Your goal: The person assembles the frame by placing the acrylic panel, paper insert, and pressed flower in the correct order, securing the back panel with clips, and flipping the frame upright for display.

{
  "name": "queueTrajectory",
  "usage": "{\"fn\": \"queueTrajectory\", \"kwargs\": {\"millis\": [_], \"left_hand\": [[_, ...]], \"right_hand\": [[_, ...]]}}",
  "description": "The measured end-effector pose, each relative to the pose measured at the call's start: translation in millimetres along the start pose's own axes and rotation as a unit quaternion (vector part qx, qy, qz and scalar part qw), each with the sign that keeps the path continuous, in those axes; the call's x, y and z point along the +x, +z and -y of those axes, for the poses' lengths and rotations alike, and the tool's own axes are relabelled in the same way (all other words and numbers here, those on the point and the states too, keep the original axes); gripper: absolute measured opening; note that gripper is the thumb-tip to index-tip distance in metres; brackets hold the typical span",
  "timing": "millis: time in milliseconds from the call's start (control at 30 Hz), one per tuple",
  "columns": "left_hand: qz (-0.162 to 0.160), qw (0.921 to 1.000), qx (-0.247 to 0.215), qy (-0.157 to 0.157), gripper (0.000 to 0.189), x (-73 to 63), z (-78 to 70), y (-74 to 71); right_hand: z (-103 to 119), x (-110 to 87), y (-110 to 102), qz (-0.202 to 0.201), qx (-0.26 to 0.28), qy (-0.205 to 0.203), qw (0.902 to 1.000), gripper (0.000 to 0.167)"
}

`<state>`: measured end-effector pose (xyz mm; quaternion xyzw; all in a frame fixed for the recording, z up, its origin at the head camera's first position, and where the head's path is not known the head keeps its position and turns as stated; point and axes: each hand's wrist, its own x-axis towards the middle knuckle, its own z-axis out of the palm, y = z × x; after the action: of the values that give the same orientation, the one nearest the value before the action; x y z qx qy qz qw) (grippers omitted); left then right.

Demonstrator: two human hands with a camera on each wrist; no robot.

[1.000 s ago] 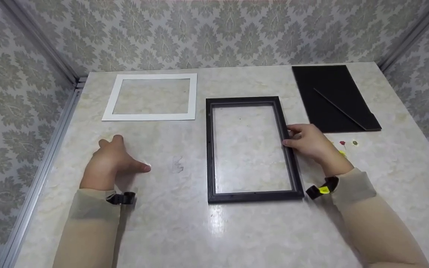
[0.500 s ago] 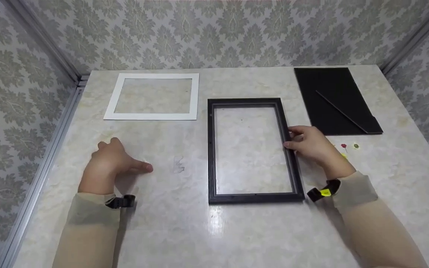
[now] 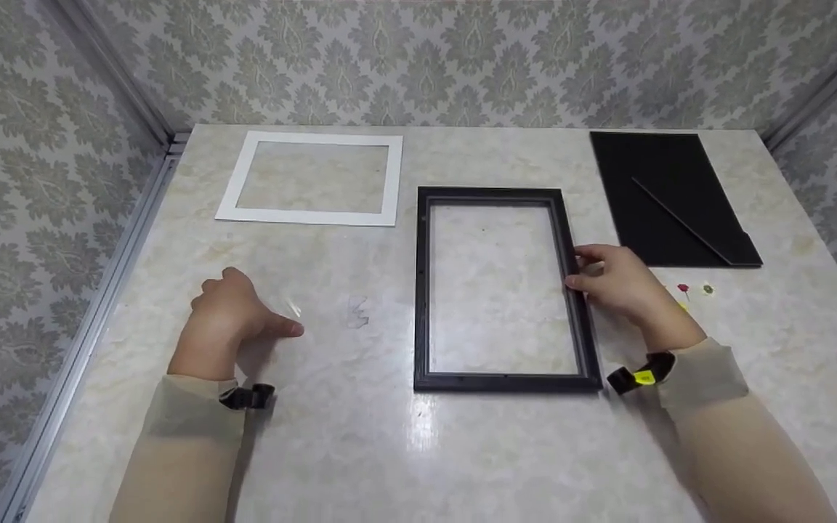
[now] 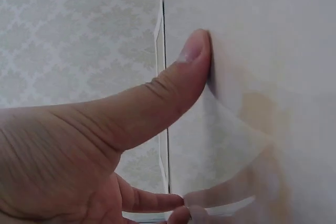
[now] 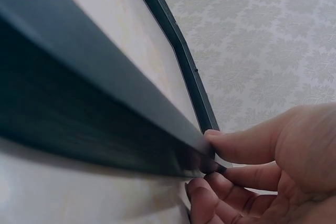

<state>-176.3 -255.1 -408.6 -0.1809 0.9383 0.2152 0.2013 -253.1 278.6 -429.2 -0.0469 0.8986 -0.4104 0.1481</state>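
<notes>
My right hand (image 3: 622, 283) holds the right side of a black picture frame (image 3: 424, 290), thumb on the top face and fingers curled at the outer edge. The frame lies upright on the table in front of me, and the tabletop shows through its opening. In the right wrist view, the thumb and fingertips pinch the frame's dark side bar (image 5: 105, 98). My left hand (image 3: 226, 316) rests on the tabletop to the left, thumb stretched out and fingers spread away from it. Beside its thumb, a glare and a faint curved edge show on the glossy surface in the left wrist view.
A white mat border (image 3: 233, 178) lies at the back left. The black backing board (image 3: 709, 196) with its stand strut is at the back right. Small dried flowers (image 3: 684, 288) lie beyond my right wrist. A jagged-edged clear piece (image 3: 358, 312) sits left of the frame.
The head view has shifted slightly, so everything appears a little further right. Both hands and the picture frame keep almost the same places on the table.
</notes>
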Motion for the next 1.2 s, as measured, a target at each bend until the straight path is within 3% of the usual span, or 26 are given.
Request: {"fn": "queueTrajectory", "kwargs": {"millis": [167,367,500,667,900,1000,1033,1100,1200], "left_hand": [[0.003,0.9999,-0.011,0.007,0.146,5.7,5.2,-1.2],[-0.012,0.9961,-0.059,0.065,0.122,11.7,20.7,-3.1],[-0.022,0.9891,-0.103,0.103,0.098,17.2,35.1,-9.2],[-0.03,0.9788,-0.165,0.118,0.065,21.7,51.0,-18.1],[-0.044,0.9588,-0.249,0.129,0.06,28.4,69.3,-26.8],[-0.033,0.9416,-0.305,0.138,0.062,31.9,74.8,-27.2],[-0.029,0.9308,-0.336,0.141,0.063,32.8,75.9,-27.0],[-0.026,0.9025,-0.403,0.15,0.062,33.5,77.2,-26.4],[-0.041,0.8467,-0.503,0.168,0.064,32.4,74.9,-25.2]], "right_hand": [[-0.4,0.3,-2.0,-0.002,0.0,0.007,1.0,0.071],[-0.5,-0.2,-3.6,-0.004,0.001,0.012,0.9999,0.07],[1.2,0.0,-3.4,-0.001,0.01,0.017,0.9998,0.07],[3.6,0.1,-2.7,0.002,0.023,0.019,0.9995,0.07],[2.6,0.1,-2.7,0.001,0.033,0.018,0.9993,0.072],[0.9,-0.1,-2.3,0.002,0.035,0.019,0.9992,0.072],[0.2,0.0,-2.0,0.004,0.036,0.019,0.9991,0.072],[-0.5,0.1,-1.3,0.009,0.043,0.019,0.9988,0.072],[-0.4,0.7,-0.1,0.016,0.055,0.015,0.9982,0.073]]}}
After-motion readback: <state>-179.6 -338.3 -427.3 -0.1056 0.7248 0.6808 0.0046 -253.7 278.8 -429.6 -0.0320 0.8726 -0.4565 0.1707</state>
